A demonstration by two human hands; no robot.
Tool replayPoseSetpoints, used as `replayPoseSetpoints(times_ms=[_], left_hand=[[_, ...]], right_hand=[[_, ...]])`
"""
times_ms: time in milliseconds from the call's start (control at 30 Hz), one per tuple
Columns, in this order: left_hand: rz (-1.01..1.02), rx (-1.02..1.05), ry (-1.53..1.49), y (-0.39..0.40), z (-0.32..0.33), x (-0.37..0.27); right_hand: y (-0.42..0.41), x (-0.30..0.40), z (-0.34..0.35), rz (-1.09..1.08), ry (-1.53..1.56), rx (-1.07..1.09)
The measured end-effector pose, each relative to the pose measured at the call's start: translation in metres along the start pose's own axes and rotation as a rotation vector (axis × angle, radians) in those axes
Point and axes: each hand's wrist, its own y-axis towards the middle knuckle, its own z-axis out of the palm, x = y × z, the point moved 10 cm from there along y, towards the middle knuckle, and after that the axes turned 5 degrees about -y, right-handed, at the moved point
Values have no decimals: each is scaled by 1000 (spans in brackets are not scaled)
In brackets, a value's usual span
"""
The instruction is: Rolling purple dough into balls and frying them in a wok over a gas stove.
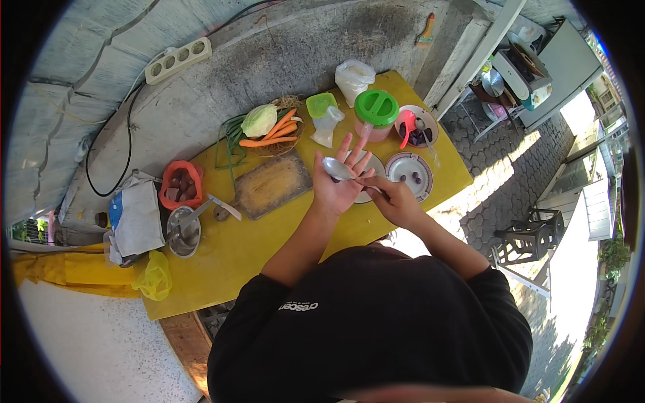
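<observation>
My left hand [336,189] is held palm up over the table, fingers spread. A metal spoon [337,169] lies with its bowl across that palm, and my right hand [395,199] grips its handle. A bit of something dark purple shows at the bowl's lower edge; most of it is hidden. Below my hands is a white plate [377,165], partly covered by them. To its right, a plate with a patterned rim [427,187] carries small purple balls [415,175]. Behind it, a bowl [434,121] holds a dark purple mass [417,137], a pink spatula [408,126] and another spoon [420,123].
On the yellow table [227,272] stand a green-lidded pitcher [375,113], a white plastic bag [354,80], a green container [320,104] and a basket of carrots [282,133] with cabbage [259,121]. Leftward are a cutting board [274,184], a knife [225,206], a metal bowl [184,231] and a red bag [181,184].
</observation>
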Motion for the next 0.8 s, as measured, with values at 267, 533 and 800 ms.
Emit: replayPoseSetpoints(times_ms=[267, 533, 800], left_hand=[[2, 52, -123, 4, -11, 3], [-95, -5, -209, 10, -9, 32], [-139, 65, -361, 27, 0, 56]], right_hand=[[-19, 4, -2, -86, -43, 6], [-15, -23, -27, 9, -71, -5], [-20, -71, -46, 52, 375, -20]])
